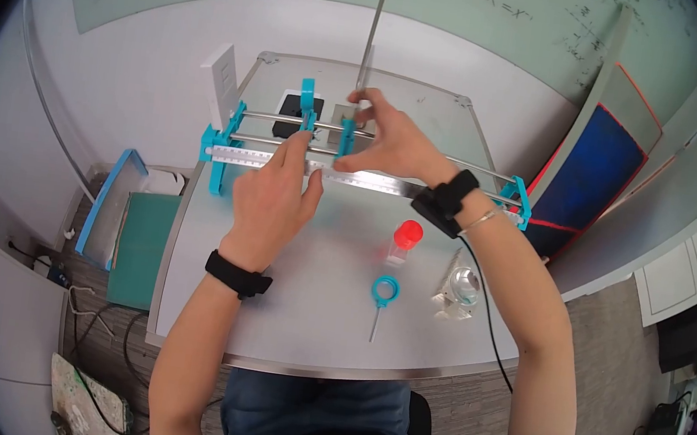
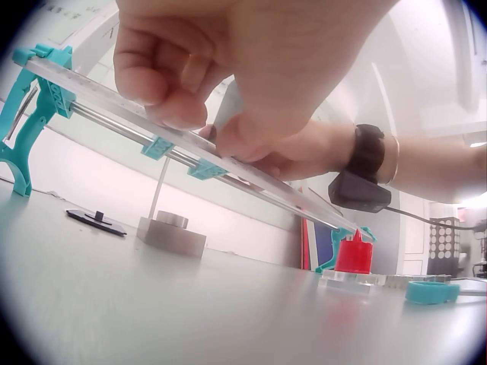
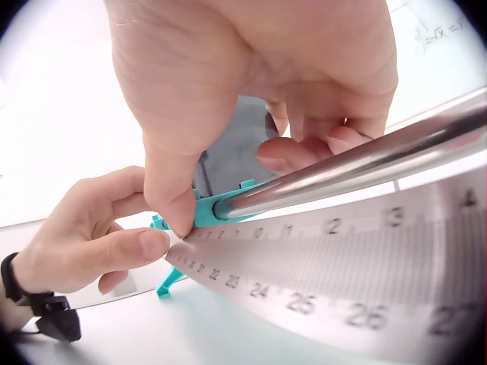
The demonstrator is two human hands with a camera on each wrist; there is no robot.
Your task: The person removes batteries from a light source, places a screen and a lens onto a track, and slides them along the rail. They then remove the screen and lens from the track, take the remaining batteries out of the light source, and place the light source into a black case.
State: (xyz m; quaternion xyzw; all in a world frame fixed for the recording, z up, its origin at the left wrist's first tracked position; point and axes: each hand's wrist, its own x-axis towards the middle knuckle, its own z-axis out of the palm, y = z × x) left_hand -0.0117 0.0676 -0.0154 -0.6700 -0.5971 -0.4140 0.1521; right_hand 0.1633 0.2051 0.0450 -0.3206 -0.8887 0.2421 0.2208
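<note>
A bench of two metal rods and a ruler [image 1: 370, 180] runs between teal end supports, with teal sliders on the rods. My left hand [image 1: 271, 199] is at the left slider [image 1: 308, 120], which carries a teal ring [image 1: 307, 91]; its fingertips pinch the slider above the ruler's edge. My right hand [image 1: 397, 143] grips the second teal slider [image 1: 347, 139], thumb in front and fingers behind. In the right wrist view the right thumb presses on this teal slider [image 3: 217, 207], close beside my left hand [image 3: 91, 228]. A grey plate [image 3: 242, 141] shows behind the right palm.
A red-topped clear piece [image 1: 407, 235], a teal ring with a stem [image 1: 386, 290] and a clear round lens in packaging [image 1: 464, 286] lie near me. Behind the rods stand a metal block with a tall rod [image 1: 376, 30] and a black plate [image 1: 290, 106]. A white panel [image 1: 221, 84] rises at left.
</note>
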